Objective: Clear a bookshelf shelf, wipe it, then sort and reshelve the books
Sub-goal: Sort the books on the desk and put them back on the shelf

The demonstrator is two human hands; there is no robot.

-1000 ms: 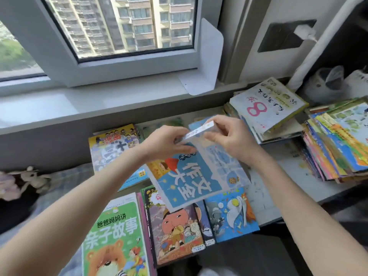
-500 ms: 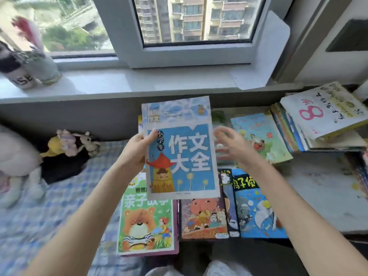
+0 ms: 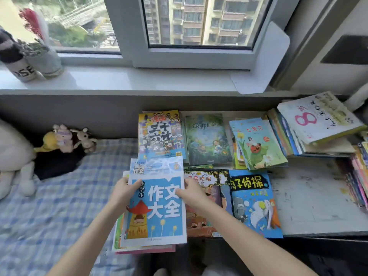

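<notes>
A blue and white composition book (image 3: 159, 208) lies face up on top of another book at the near left of the spread. My left hand (image 3: 124, 191) grips its left edge, thumb on the cover. My right hand (image 3: 191, 193) rests on its right edge with fingers laid over the cover. Beside it lie an orange cartoon book (image 3: 205, 220) and a blue detective book (image 3: 254, 206). Behind them sit a yellow comic book (image 3: 159, 132), a green forest book (image 3: 207, 138) and a flower book (image 3: 256, 142).
A stack topped by a white book with a pink 8 (image 3: 316, 118) sits at the right, with more stacked books (image 3: 358, 176) at the far right edge. Plush toys (image 3: 65, 138) lie on the checked bedding (image 3: 49, 206). Pots (image 3: 37, 56) stand on the windowsill.
The composition book came down from mid-air onto the green bear book, covering it. My right hand moved in onto the book's right edge. The view tilted slightly.
</notes>
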